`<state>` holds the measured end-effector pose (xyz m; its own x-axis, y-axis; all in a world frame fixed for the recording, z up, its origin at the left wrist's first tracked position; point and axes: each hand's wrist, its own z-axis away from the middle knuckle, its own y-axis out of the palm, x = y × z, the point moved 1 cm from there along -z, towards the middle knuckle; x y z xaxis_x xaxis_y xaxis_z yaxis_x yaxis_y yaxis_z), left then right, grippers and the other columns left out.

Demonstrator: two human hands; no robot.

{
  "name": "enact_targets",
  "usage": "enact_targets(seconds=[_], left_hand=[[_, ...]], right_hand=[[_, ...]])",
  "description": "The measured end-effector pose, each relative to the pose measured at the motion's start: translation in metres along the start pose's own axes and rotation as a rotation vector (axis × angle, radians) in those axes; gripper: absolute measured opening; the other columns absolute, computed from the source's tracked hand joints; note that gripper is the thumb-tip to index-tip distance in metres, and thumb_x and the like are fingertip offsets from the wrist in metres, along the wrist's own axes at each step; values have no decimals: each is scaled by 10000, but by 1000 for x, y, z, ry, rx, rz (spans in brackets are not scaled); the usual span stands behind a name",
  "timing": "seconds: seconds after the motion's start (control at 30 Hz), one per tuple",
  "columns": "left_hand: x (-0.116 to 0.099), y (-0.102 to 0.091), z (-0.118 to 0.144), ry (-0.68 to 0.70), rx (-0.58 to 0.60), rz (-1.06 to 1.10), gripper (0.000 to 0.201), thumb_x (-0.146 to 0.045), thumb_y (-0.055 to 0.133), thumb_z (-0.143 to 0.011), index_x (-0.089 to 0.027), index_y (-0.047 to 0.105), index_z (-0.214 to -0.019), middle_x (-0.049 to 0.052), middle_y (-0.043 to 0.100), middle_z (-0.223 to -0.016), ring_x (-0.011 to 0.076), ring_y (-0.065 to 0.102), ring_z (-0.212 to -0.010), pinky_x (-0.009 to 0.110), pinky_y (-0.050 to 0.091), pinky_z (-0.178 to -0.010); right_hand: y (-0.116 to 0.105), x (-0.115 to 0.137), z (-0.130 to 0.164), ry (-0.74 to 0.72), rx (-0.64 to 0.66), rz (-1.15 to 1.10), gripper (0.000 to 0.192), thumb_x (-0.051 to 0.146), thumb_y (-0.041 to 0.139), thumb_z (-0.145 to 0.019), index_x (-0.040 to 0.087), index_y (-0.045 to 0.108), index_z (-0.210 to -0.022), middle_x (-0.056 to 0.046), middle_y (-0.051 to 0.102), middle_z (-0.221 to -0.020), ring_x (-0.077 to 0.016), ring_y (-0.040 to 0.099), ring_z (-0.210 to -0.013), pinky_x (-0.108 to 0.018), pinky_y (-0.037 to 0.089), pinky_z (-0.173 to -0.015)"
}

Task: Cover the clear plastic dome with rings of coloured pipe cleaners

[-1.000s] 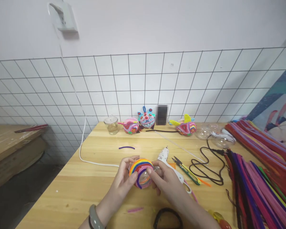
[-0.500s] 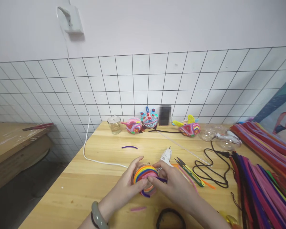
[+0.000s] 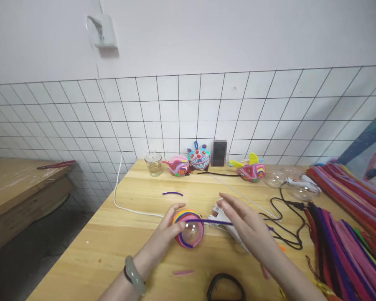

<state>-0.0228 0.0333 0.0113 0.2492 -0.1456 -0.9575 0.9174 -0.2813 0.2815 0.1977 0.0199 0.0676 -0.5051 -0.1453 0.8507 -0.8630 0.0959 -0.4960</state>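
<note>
Rainbow ball (image 3: 189, 228): clear plastic sphere wrapped in coloured pipe-cleaner bands, front part bare & see-through; sits near middle of wooden table (image 3: 113, 246), low in view
L hand (image 3: 167, 234): cupped on ball's left side, thumb tip on clear front, fingers curled over top; grips ball, pale green bangle (image 3: 134, 276) on wrist
R hand (image 3: 247, 223): off the ball, just to its right, fingers stretched out & slightly spread, index/thumb tips up by glue gun; purple pipe cleaner runs under the palm, can't tell exactly which digits nip it
Purple pipe cleaner (image 3: 207, 221): taut, near-horizontal, from ball's top edge rightward to R hand, loose end pokes out past hand on far side
Glue gun (image 3: 221, 215): white, lying on table btwn ball & R hand, partly hidden by hand
Black cord (image 3: 285, 225): loops on table right of R hand
White cable (image 3: 125, 205): from wall plug down over table's left edge toward ball
Short purple piece (image 3: 173, 193): loose on table, behind ball, apart from it
Pink scrap (image 3: 181, 272): on table nr front edge, below ball
Black ring (image 3: 225, 286): bottom edge of view, cut off
Pipe-cleaner stock (image 3: 347, 234): big multi-colour bundle along table's right side
Back row: small glass jar (image 3: 153, 164), 3 finished colourful figures (image 3: 199, 158) against grid wall panel (image 3: 188, 113), clear half shells (image 3: 288, 184) to the right
Side bench (image 3: 15, 184): wooden, left, well apart from table
</note>
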Motion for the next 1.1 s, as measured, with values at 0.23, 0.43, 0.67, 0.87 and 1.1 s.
enact_targets(seconds=[0.23, 0.43, 0.67, 0.87, 1.1], left_hand=[[-13, -6, -5, -14, -234, 438, 205, -211, 629, -797, -155, 643, -993, 87, 741, -994, 227, 686, -880, 361, 557, -762], [-18, -8, -8, -46, -278, 552, 219, -209, 525, -848, -111, 653, -995, 134, 760, -953, 270, 714, -860, 401, 578, -718], [-19, -4, -7, -41, -276, 583, 238, -203, 541, -842, -113, 619, -1048, 111, 765, -937, 258, 722, -831, 398, 577, -721], [-17, -2, -6, -114, -222, 641, 298, -269, 523, -854, -102, 584, -1093, 141, 746, -981, 279, 716, -884, 416, 557, -765], [-16, 4, -3, -216, -145, 712, 359, -320, 512, -848, -65, 582, -1092, 171, 745, -971, 315, 715, -916, 402, 524, -832]], right_hand=[[-31, 8, 14, -156, -487, -75, 303, 484, 531, -872, 245, 639, -1023, -73, 736, -1001, -230, 674, -966, -337, 536, -798], [-11, -48, 7, -163, -78, 551, 356, 400, 486, -891, 155, 609, -1118, -125, 740, -970, -256, 711, -857, -371, 563, -754], [15, -73, 12, -228, -63, 826, 347, 267, 519, -847, 78, 661, -1099, -244, 668, -1106, -414, 622, -1010, -552, 477, -849], [16, -76, 14, -276, -69, 918, 281, 233, 487, -876, 106, 624, -1086, -215, 662, -1019, -364, 645, -936, -503, 497, -828], [19, -84, 17, -281, -59, 912, 296, 173, 400, -899, 109, 552, -1145, -184, 632, -991, -307, 674, -897, -435, 535, -799]])
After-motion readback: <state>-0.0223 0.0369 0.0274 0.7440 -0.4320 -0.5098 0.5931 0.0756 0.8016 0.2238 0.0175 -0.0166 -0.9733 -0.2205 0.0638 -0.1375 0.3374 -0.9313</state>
